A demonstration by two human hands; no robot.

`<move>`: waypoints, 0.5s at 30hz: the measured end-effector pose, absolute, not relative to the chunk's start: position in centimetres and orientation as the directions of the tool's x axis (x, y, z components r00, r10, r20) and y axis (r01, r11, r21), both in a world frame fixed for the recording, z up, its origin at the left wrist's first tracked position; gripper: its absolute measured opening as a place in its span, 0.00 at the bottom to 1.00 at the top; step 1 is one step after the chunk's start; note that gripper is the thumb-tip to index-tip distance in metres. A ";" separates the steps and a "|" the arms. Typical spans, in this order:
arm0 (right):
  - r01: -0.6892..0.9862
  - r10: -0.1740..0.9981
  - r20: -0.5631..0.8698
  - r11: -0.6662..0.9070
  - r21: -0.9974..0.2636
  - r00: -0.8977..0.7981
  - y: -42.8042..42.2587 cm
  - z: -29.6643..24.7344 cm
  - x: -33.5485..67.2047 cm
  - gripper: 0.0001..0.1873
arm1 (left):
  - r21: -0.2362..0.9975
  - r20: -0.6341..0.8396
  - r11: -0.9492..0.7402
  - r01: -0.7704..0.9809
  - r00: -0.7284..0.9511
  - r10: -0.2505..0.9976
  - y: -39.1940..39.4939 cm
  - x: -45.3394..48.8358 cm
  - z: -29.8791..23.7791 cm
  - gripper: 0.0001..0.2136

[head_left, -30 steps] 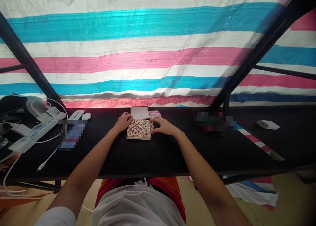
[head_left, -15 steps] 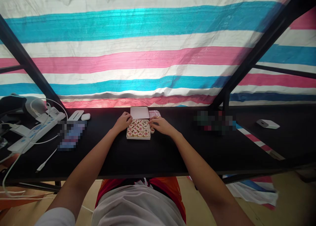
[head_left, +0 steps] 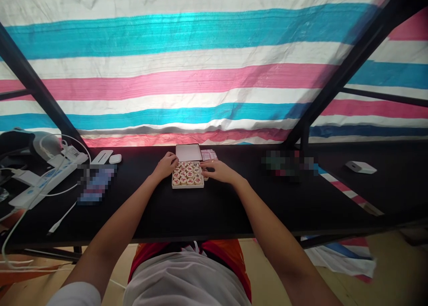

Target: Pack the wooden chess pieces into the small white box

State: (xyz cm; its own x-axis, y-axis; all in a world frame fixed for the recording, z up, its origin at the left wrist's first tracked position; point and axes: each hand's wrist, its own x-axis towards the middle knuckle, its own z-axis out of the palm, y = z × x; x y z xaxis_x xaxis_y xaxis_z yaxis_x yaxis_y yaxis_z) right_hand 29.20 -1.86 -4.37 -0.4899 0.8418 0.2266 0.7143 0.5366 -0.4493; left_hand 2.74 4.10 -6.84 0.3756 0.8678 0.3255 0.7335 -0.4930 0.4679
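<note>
One bare left hand (head_left: 168,164), fingers loosely curled, is at the far left corner of a shallow white rectangular box (head_left: 187,186) holding rows of round cream discs (head_left: 190,174) with red and black characters. The bare right hand (head_left: 220,170), partly curled, is at its right side; whether either grips anything cannot be told. Behind lie a white, dark-rimmed lid (head_left: 187,153) and pink-and-white paper (head_left: 209,154), all on the black table (head_left: 190,214).

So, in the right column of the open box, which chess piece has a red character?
The front piece, in the near right corner of the box; the three behind show black.
</note>
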 end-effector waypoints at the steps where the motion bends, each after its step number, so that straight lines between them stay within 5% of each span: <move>1: 0.713 0.838 0.239 0.544 -0.442 -0.491 -1.7 -4.7 29.2 0.19 | 0.468 0.325 -0.493 0.733 0.376 0.868 4.0 2.8 -6.8 0.14; 8: 0.654 0.802 0.351 0.597 -0.464 -0.483 -2.4 -4.7 28.1 0.18 | 0.475 0.294 -0.467 0.746 0.366 0.883 3.3 3.1 -6.0 0.20; 15: 0.609 0.774 0.307 0.628 -0.484 -0.555 -3.5 -3.4 27.4 0.14 | 0.470 0.291 -0.452 0.758 0.351 0.890 3.3 3.2 -6.0 0.20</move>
State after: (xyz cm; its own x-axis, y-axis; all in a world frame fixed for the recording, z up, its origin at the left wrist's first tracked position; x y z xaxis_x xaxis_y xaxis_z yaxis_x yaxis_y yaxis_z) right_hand 27.37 -3.53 -3.38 -0.5546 0.7736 0.3066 0.6088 0.6284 -0.4843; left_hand 3.23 3.27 -6.02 0.3507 0.8900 0.2913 0.7580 -0.4524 0.4698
